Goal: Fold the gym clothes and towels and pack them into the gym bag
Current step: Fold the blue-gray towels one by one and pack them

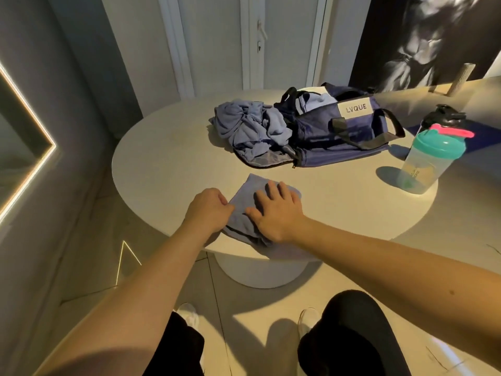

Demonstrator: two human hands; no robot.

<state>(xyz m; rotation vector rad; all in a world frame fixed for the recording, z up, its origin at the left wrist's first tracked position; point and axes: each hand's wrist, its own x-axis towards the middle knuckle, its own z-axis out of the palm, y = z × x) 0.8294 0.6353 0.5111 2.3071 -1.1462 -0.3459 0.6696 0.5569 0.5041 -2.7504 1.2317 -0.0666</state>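
A folded light-blue towel [250, 189] lies at the near edge of the round white table [168, 158]. My left hand [208, 207] has curled fingers pinching the towel's left edge. Flat on top of the towel, my right hand [276, 210] presses with spread fingers. Further back sits a crumpled heap of light-blue clothes [248, 126], touching the open navy gym bag [339, 134]. Some pale blue fabric shows inside the bag's top opening.
A clear shaker bottle with a teal lid [428, 158] stands to the right of the bag. A black bottle [444, 116] stands behind it. The table's pedestal and my feet are below the near edge. A door and a wall poster lie beyond.
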